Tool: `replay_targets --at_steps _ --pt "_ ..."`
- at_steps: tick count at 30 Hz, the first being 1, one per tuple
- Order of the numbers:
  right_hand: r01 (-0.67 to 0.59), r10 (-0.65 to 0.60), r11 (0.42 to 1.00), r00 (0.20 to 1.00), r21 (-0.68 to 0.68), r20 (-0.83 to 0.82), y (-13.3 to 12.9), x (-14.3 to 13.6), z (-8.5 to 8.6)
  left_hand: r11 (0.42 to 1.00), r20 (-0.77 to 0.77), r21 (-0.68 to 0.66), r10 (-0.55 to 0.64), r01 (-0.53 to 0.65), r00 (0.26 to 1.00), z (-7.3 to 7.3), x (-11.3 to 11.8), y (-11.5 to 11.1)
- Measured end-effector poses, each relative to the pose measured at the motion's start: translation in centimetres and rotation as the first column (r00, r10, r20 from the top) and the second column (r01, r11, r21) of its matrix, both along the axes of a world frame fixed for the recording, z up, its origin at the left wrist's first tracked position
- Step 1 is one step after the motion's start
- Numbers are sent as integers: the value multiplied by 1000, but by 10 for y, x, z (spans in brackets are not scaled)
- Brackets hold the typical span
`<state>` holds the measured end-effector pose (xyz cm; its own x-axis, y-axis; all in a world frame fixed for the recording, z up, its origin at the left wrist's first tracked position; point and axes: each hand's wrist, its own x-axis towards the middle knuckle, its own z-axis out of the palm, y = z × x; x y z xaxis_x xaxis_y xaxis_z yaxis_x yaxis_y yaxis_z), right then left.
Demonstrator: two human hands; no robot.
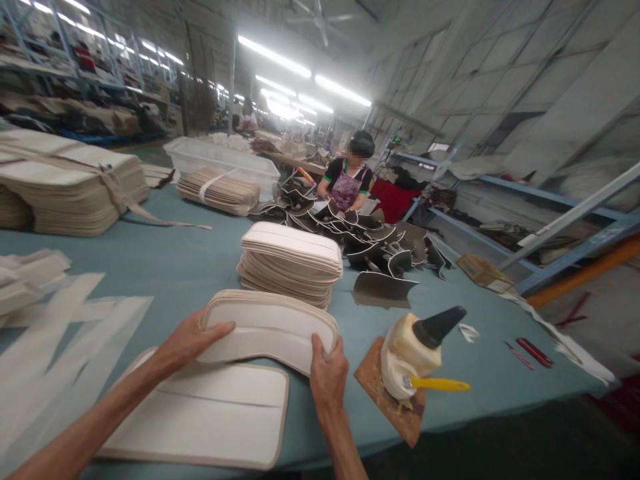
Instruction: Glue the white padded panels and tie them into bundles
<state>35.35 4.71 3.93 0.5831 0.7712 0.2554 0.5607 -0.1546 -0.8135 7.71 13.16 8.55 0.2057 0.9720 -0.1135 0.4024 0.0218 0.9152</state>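
Between my two hands is a small stack of white, round-cornered panels [270,327] with beige edges, bowed in the middle. My left hand [200,337] grips its left end, thumb on top. On the right end, my right hand [329,363] is closed with the thumb over the face. A flat panel [220,417] with a crease line across it lies on the table below. Just behind the held stack stands a taller pile of similar panels [290,260]. To the right, a glue container [410,353] with a black-tipped top and a yellow-handled brush [440,384] sits on a brown board [393,407].
Bundled panels [75,180] and white strips [65,320] lie at the left. A clear plastic bin [220,160] stands behind. Dark curved pieces [370,240] are heaped near a seated co-worker [347,177]. Red tools [534,352] lie near the table's right edge.
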Motion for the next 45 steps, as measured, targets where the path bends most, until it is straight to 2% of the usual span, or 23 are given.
replay_targets --at_steps 2,5,9,12,16,20,23,26,29,32,36,40,45 --pt "4 -2 999 999 -38 49 4 1 0 1000 -4 8 1 -1 1000 -2 -2 7" --pt "58 -40 994 983 -98 178 10 4 -2 993 -84 104 57 -48 995 -6 3 15" --pt "168 -118 977 938 -131 327 14 2 -13 967 -171 230 150 -108 974 -15 14 10" --pt "213 -150 969 912 -126 382 16 1 -22 953 -208 268 196 -137 958 -23 17 6" --pt "248 -170 958 894 -143 414 24 0 -27 948 -331 305 199 -95 922 -26 23 7" --pt "281 -223 947 923 -154 314 32 -11 -26 936 -460 325 281 -135 842 -24 46 -6" --pt "302 -268 945 934 -124 236 31 -24 -22 915 -425 354 342 -193 838 -24 62 -19" --pt "269 -254 960 954 -77 161 24 -28 -15 900 -345 362 372 -243 862 -23 58 -22" --pt "184 -183 983 982 -14 48 14 -19 -10 903 -239 344 349 -257 906 -19 36 -15" --pt "58 -54 997 995 53 -89 7 0 -10 928 -138 313 257 -204 957 -13 16 -6" --pt "-72 92 993 964 89 -248 16 28 -15 967 -50 230 129 -114 990 -8 10 11" --pt "-107 111 994 945 30 -308 32 42 -17 991 -34 107 90 -86 995 -11 15 33" --pt "-82 47 986 970 -144 -237 37 52 -19 998 -179 -16 49 -53 983 -32 19 51"
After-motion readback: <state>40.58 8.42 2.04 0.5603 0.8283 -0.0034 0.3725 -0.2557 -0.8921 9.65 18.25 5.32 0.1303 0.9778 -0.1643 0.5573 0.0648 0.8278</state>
